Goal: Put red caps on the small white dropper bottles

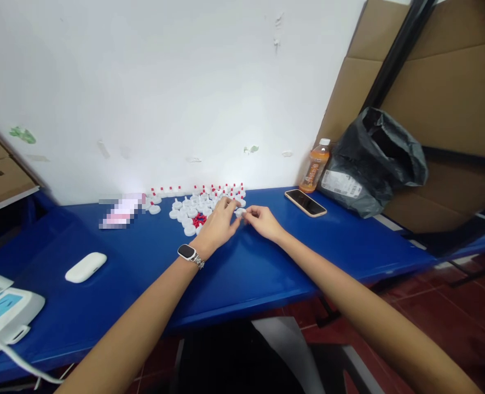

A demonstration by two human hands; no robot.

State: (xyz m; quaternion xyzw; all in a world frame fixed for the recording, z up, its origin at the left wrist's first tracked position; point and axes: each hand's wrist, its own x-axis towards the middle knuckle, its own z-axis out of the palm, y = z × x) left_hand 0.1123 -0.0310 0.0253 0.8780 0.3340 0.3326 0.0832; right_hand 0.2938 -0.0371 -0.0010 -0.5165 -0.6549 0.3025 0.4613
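Note:
Between my two hands is a white nozzle cap (240, 212), small and round. The fingers of my left hand (220, 221) close on its left side, while my right hand (263, 221) pinches it from the right. Just left of and behind my hands lie several loose white caps (189, 208) without red tips. A little heap of red tips (198, 220) sits among them, partly covered by my left hand. Along the wall stand several white caps with red tips (213, 191), upright on the blue table (242, 273).
Right of my hands lies a phone (306, 203), with an orange drink bottle (315, 166) and a black plastic bag (369, 164) behind it. At left are a white case (86, 267), a white device with a cable (8, 312) and a blurred pink item (123, 210).

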